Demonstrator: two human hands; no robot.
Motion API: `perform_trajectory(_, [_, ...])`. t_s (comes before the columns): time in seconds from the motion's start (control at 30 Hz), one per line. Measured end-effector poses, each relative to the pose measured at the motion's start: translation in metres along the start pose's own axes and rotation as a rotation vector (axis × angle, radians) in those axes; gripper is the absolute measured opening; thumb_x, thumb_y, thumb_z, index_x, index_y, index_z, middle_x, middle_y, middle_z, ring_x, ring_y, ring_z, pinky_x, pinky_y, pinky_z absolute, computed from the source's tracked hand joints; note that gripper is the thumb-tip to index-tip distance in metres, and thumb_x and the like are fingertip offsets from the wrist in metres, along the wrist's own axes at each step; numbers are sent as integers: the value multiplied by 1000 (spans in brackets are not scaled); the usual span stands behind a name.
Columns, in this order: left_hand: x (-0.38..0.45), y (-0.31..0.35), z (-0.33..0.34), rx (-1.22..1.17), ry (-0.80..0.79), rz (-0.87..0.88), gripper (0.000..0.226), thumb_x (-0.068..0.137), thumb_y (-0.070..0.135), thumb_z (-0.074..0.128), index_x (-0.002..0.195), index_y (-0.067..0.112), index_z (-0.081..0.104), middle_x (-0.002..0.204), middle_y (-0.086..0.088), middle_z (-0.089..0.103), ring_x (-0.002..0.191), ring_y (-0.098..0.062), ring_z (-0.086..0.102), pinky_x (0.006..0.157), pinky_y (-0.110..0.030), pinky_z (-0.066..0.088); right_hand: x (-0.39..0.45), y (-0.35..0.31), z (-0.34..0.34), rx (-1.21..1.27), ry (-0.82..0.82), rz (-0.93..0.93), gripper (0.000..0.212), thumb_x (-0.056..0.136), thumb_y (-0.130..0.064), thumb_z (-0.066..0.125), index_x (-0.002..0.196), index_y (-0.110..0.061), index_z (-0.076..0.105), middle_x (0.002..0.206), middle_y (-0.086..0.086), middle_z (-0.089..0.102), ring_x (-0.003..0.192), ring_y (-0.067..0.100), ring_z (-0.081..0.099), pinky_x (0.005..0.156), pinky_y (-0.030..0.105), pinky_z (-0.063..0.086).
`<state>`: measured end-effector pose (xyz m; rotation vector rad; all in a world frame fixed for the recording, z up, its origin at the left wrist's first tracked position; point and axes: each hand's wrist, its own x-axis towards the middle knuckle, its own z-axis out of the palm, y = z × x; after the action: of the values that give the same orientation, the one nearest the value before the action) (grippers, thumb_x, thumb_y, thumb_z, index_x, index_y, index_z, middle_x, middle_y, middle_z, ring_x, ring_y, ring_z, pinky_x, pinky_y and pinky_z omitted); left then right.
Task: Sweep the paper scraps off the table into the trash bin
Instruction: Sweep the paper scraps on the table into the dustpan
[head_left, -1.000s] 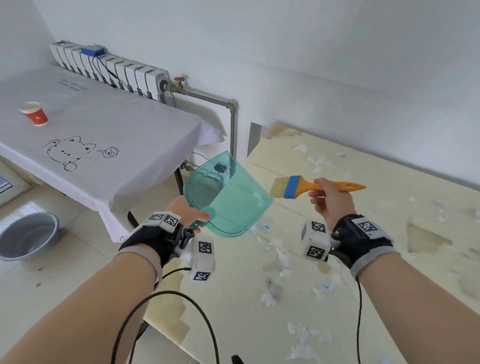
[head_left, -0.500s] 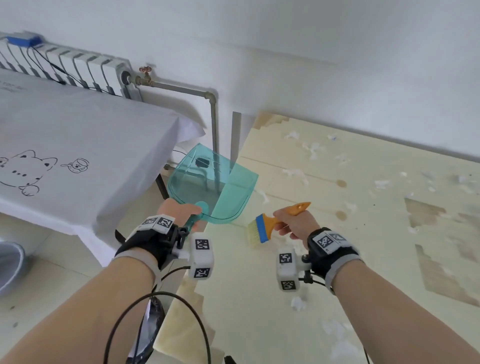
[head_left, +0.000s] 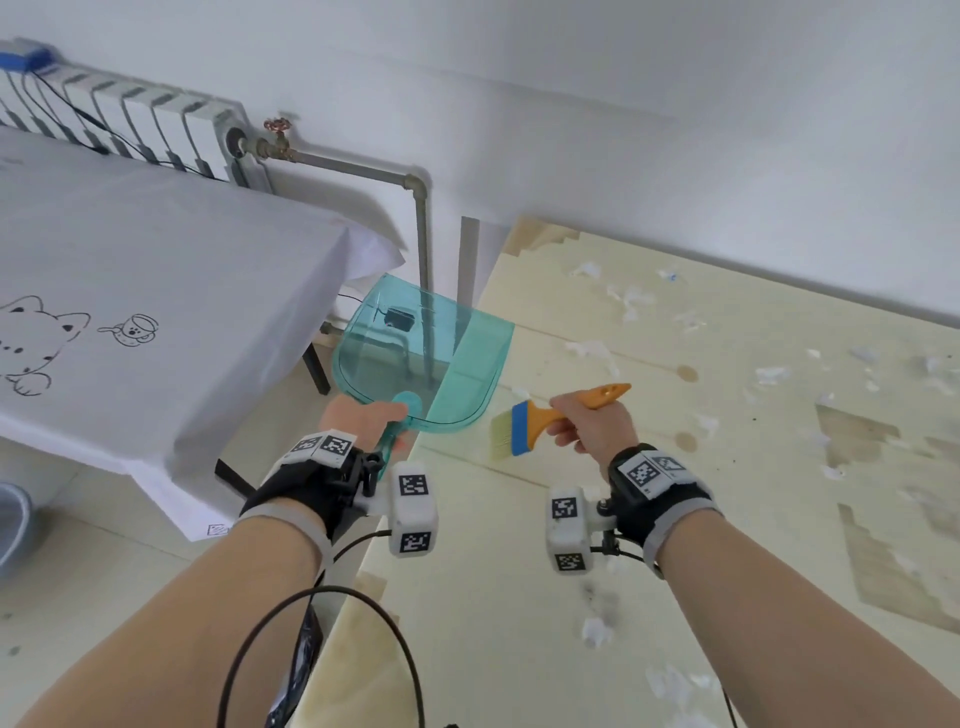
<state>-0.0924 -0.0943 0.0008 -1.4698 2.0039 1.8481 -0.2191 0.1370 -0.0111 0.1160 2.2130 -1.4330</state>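
My left hand (head_left: 361, 415) grips the handle of a clear teal dustpan (head_left: 426, 358), held at the left edge of the pale wooden table (head_left: 519, 597), its pan partly over the gap beside the table. My right hand (head_left: 592, 426) grips the orange handle of a small brush (head_left: 524, 423) with a blue ferrule, bristles pointing left and down just above the tabletop, close to the dustpan's lip. White paper scraps (head_left: 592, 351) lie scattered over the far and right parts of the table, with a few more scraps (head_left: 595, 631) near me. No trash bin is clearly in view.
A second table with a white cloth (head_left: 156, 270) bearing cat drawings stands to the left. A radiator (head_left: 130, 124) and pipe (head_left: 421, 234) run along the wall behind. A grey basin (head_left: 13, 525) sits on the floor at far left. Cables hang from my wrists.
My right hand has lowered the brush from shoulder height toward the table and turned its bristles down beside the dustpan. The dustpan has dropped to the table's left edge. The view shifted right.
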Motion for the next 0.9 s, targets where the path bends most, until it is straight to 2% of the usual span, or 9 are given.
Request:
perform_trajectory(0.1, [3,3,0,-53,21,1,10,80,3,65,75,-4,59,62,-14,62,27,-13,53,32,-13,39,9,-4,23,-17,-112,-41,11,90,-25,59,82,-22,65,68,-1,69,50,8,60,47,18,40])
perform_trajectory(0.17, [6,4,1,-47,36,-2,9,79,5,66,78,-3,62,64,-13,64,28,-12,54,33,-12,40,17,-5,26,-54,-111,-48,10,91,-24,58,84,-24,65,71,0,68,55,11,60,51,21,41])
perform_trajectory(0.3, [13,8,6,-33,29,-16,12,80,9,68,79,-3,63,69,-14,67,35,-15,57,41,-18,46,32,-12,3,-154,112,10,26,90,-23,53,70,-10,61,63,2,63,57,18,58,65,32,47])
perform_trajectory(0.37, [17,11,8,-38,27,-15,13,80,10,69,78,-1,63,70,-14,67,37,-15,58,42,-19,47,40,-16,-12,-200,245,6,33,88,-23,51,59,-9,56,59,3,61,60,23,58,71,37,48])
perform_trajectory(0.43, [21,14,10,-38,30,-10,13,80,11,69,77,0,63,71,-13,68,36,-15,58,44,-19,48,46,-20,-18,-118,300,-39,31,86,-22,53,57,-11,57,55,2,61,56,23,56,66,36,48])
perform_trajectory(0.57, [28,22,8,-65,37,5,19,78,10,69,86,-7,66,76,-18,69,43,-20,59,53,-24,48,52,-30,7,53,52,-52,17,87,-22,60,73,-13,64,53,-1,66,45,12,58,47,22,45])
perform_trajectory(0.67, [32,28,8,-46,45,5,17,79,11,69,82,-5,65,72,-16,69,40,-17,59,47,-20,47,60,-27,29,14,-43,-42,15,89,-23,60,76,-15,63,63,4,68,53,15,61,51,22,47])
perform_trajectory(0.8, [37,35,11,-8,41,23,17,81,12,67,70,1,61,63,-11,65,29,-10,54,35,-11,40,72,-29,16,-119,169,-1,29,89,-21,52,61,-13,56,60,5,62,61,25,59,68,36,49])
perform_trajectory(0.9, [42,38,11,-22,36,16,17,82,13,68,81,-3,65,69,-14,68,34,-12,57,36,-13,42,82,-37,4,-60,283,-56,29,85,-21,53,58,-13,55,55,3,60,56,23,56,65,37,48])
